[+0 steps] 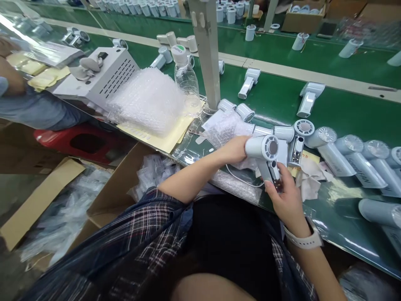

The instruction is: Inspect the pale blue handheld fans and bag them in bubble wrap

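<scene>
In front of me is a pale blue-white handheld fan (pixel 260 148), its round grille turned to the right and part of its handle showing a dark opening. My left hand (pixel 237 149) closes around the back of the fan's head, most of its fingers hidden behind it. Below, my right hand (pixel 285 196) pinches the lower handle between thumb and fingers. Bubble wrap (pixel 226 130) lies just behind my left hand. Beside the held fan, another fan (pixel 303 127) rests with its handle opening facing me. A crumpled cloth (pixel 311 179) is near my right hand.
Several fans (pixel 352 144) stand in a row at right. A metal post (pixel 206 54) rises behind my hands. At left are a bubble-wrap stack (pixel 147 98), a clear bottle (pixel 185 75) and a grey metal box (pixel 97 79). Another person's arm (pixel 12 77) shows at far left.
</scene>
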{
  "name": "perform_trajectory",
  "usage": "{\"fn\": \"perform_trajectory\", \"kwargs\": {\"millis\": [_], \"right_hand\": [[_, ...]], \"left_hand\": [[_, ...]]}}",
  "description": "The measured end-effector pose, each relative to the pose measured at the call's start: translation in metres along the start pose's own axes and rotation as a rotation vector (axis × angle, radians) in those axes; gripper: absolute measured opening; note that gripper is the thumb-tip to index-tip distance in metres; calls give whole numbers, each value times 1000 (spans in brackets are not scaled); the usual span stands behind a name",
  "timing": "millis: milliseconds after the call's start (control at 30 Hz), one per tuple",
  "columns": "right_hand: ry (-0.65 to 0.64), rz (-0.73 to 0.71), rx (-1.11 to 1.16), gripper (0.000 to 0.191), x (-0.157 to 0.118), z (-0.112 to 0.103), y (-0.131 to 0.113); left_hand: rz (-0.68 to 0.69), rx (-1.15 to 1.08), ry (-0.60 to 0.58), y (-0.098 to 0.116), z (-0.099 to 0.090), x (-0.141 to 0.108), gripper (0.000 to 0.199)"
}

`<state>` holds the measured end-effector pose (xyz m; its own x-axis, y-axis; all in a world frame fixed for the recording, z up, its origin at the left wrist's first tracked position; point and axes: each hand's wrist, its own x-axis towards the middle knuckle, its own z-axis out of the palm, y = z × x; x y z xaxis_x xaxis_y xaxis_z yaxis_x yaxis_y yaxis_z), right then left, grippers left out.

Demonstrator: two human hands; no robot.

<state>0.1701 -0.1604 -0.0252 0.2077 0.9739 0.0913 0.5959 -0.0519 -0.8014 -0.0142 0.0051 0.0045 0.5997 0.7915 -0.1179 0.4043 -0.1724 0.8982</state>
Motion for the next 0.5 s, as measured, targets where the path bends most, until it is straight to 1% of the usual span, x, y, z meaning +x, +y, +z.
{"fn": "perform_trajectory", "kwargs": {"millis": [67,100,133,167,200,233,300,333,367,433,500], "right_hand": [[-23,39,-104,66,4,3,6],[-35,51,-145,67,6,3,7],[-47,52,-180,67,8,1,8],[-57,41,-214,65,9,-1,8],[-67,17,-248,63,9,-4,7],[-77,-17,-282,60,8,-6,5],[-86,-103,-365,54,5,-9,-4],[-77,-150,-421,53,2,-9,-9],[-74,-200,-477,51,-1,-8,-15],[-106,-286,-519,45,-8,-3,-26],[-158,-327,-463,40,-12,-1,-32]], "left_hand": [[-106,-304,39,-3,-9,4,33],[-135,-409,64,-4,-12,5,36],[-138,-468,86,-4,-15,5,38],[-108,-474,103,-4,-17,5,39],[-52,-430,124,-3,-18,4,41],[21,-346,148,-2,-18,2,43],[181,-92,203,6,-17,-6,48],[261,59,215,13,-15,-13,50],[352,214,203,21,-13,-21,53],[604,511,90,40,-8,-39,55],[899,749,-35,59,-6,-56,54]]}}
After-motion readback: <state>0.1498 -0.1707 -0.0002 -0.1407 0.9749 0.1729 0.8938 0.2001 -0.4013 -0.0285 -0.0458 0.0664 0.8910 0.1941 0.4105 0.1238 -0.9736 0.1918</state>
